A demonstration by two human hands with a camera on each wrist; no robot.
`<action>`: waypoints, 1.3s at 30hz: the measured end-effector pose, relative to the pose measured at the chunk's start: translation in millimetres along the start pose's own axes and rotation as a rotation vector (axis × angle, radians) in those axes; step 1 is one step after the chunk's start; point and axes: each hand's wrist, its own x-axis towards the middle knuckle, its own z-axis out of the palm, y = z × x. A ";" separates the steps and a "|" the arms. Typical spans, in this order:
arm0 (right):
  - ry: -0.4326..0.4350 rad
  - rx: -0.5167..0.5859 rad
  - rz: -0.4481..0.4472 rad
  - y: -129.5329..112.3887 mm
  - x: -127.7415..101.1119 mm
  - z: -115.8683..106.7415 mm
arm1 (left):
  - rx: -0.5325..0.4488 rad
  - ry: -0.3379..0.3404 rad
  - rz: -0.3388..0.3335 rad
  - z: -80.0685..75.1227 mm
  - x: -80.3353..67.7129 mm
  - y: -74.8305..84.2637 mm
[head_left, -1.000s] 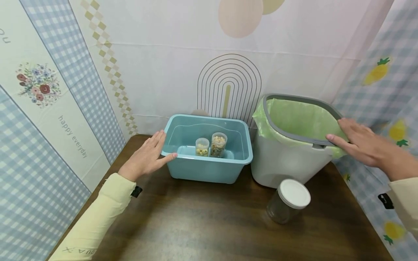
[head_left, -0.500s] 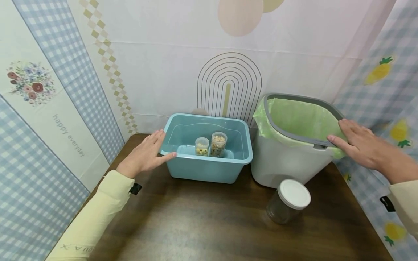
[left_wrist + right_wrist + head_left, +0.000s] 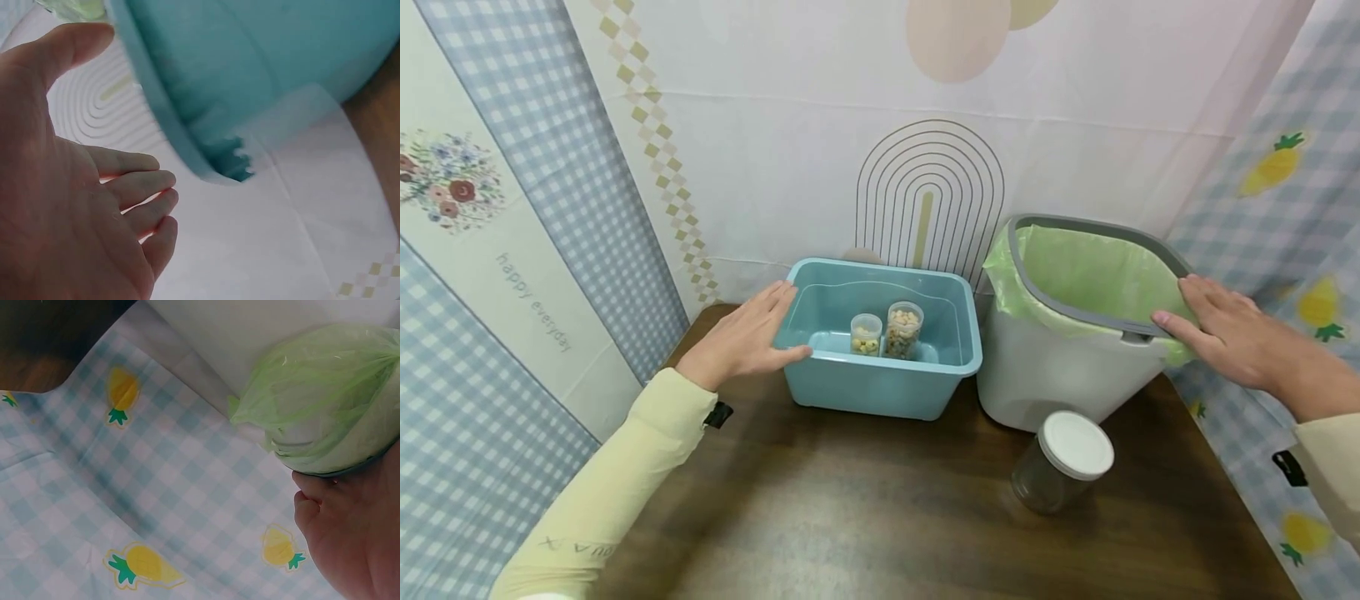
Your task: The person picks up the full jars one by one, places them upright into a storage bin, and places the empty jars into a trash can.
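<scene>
Blue basin [image 3: 872, 392] just beside the left hand [image 3: 741, 340], grey-rimmed bin [image 3: 1045, 375] at the right hand [image 3: 1236, 340], both unclenched

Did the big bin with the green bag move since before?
No. In the head view, the bin stands in the same place beside the printed arch, so I see no shift either way.

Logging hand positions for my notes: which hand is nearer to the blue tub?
Left. The left hand is at the left end of the blue tub, contact unclear; the right hand is farther off, at the right end of the lined bin beside it.
</scene>
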 end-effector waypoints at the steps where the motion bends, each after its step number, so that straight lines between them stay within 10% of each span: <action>1: -0.001 0.000 0.002 0.2 -0.2 0.1 | 0.004 0.000 0.019 -2.6 1.8 3.5; 16: -0.009 0.025 -0.018 2.6 -2.6 -1.4 | -0.082 0.047 0.237 -20.8 32.5 71.5; 39: -0.020 0.038 -0.022 1.0 -2.7 -3.1 | -0.281 0.135 0.531 22.8 66.9 167.9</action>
